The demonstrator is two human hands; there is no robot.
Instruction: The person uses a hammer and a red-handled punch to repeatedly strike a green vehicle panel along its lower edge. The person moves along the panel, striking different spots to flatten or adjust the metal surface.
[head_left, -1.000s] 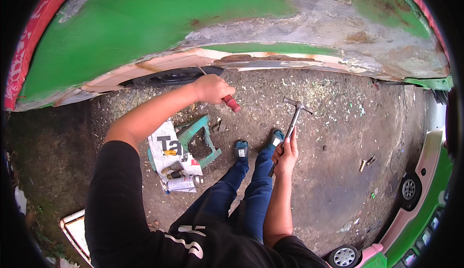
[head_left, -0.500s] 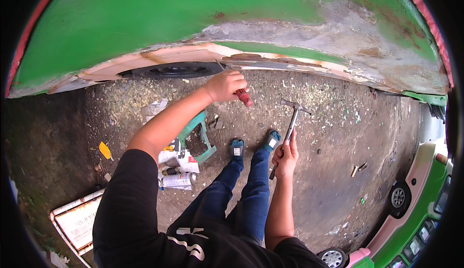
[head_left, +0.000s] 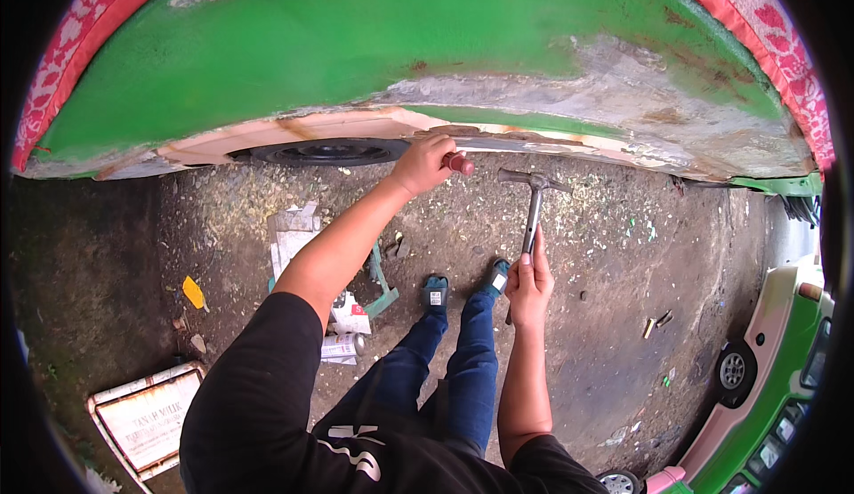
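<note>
My left hand [head_left: 422, 166] is closed around a red-handled screwdriver [head_left: 460, 164] against the lower edge of a green vehicle body [head_left: 294, 58]. Its handle end points toward my right; the blade is hidden behind the hand. Held by its shaft in my right hand [head_left: 530, 291] is a metal hammer [head_left: 535, 202], head up, a short way right of the screwdriver handle and apart from it. Along the panel, the paint is worn to grey filler [head_left: 623, 85] and rusty, pale pink metal near the bottom edge.
A dark wheel [head_left: 329, 152] sits beneath the body on the left. Paint flakes litter the ground. Behind my left arm are a green plastic stool [head_left: 382, 294] and a spray can [head_left: 342, 346]. A rusty white sign [head_left: 147, 418] lies lower left; a green-and-pink vehicle [head_left: 774, 360] stands right.
My left hand has shifted slightly right and up, turning the screwdriver handle more sideways. The hammer has risen slightly and moved nearer the handle. The view has tilted, showing more patterned red cloth above.
</note>
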